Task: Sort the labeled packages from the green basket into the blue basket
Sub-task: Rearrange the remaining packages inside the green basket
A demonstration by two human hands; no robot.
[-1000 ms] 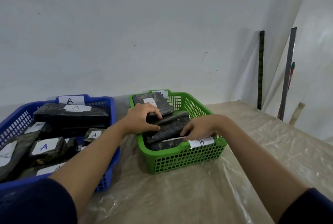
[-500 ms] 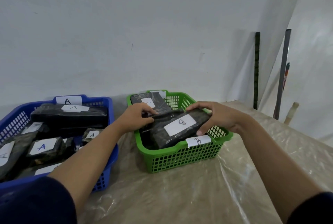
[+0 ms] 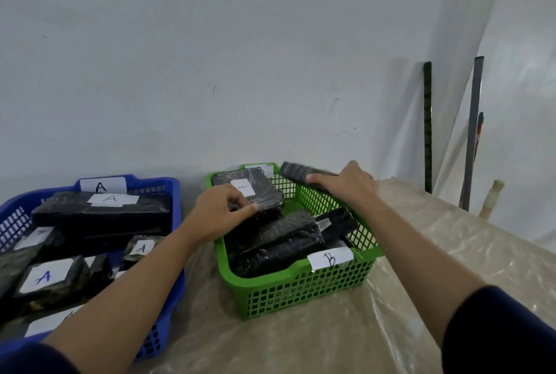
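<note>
The green basket [image 3: 304,286], tagged B on its front rim, holds several black wrapped packages [image 3: 282,238]. My right hand [image 3: 346,185] is shut on one black package [image 3: 296,169], lifted above the basket's far right rim; it is blurred and its label is hidden. My left hand [image 3: 221,211] rests on a package with a white label [image 3: 251,190] at the basket's back left, fingers pinched at its edge. The blue basket [image 3: 168,277], tagged A, stands to the left and holds several black packages labeled A [image 3: 102,212].
Both baskets sit on a table covered with clear plastic sheeting [image 3: 391,298], close to a white wall. Metal bars [image 3: 472,132] and a wooden stick [image 3: 490,197] lean in the right corner beyond the table's edge.
My right hand has raised the labeled package out of the green basket and carried it up toward the far right rim, turning its label out of sight. My left hand stayed on the back package.
</note>
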